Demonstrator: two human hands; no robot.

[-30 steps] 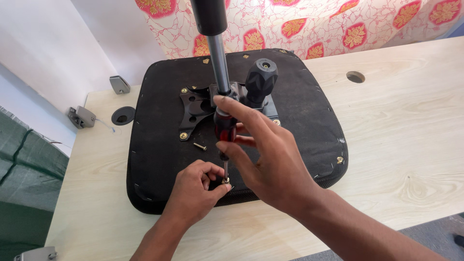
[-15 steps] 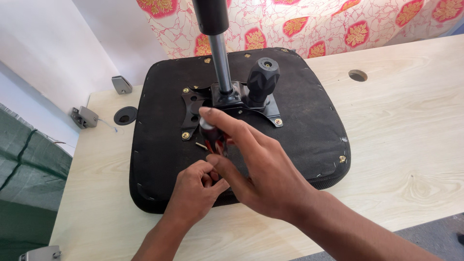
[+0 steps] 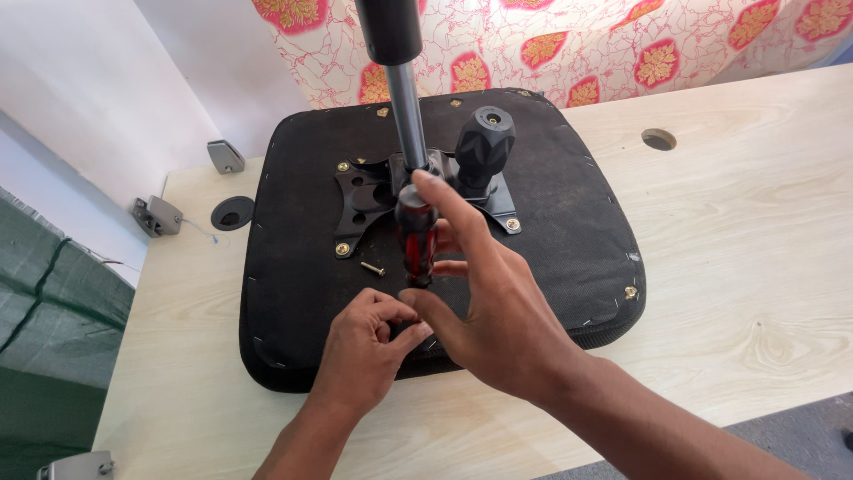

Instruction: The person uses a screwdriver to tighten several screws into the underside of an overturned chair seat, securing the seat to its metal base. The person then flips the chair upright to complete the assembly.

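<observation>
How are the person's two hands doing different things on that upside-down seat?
The right hand is spread open, fingers around the upright red-and-black screwdriver; the left hand is curled, pinching at the screwdriver's foot. The right sits higher, the left low against the seat cushion. Both are bare.

Bright, even daylight falls across the pale wooden worktop (image 3: 755, 267), shadows soft and short beneath the black seat cushion (image 3: 569, 231), focus sharp at centre, with slight wide-angle bending of edges toward the corners.
</observation>
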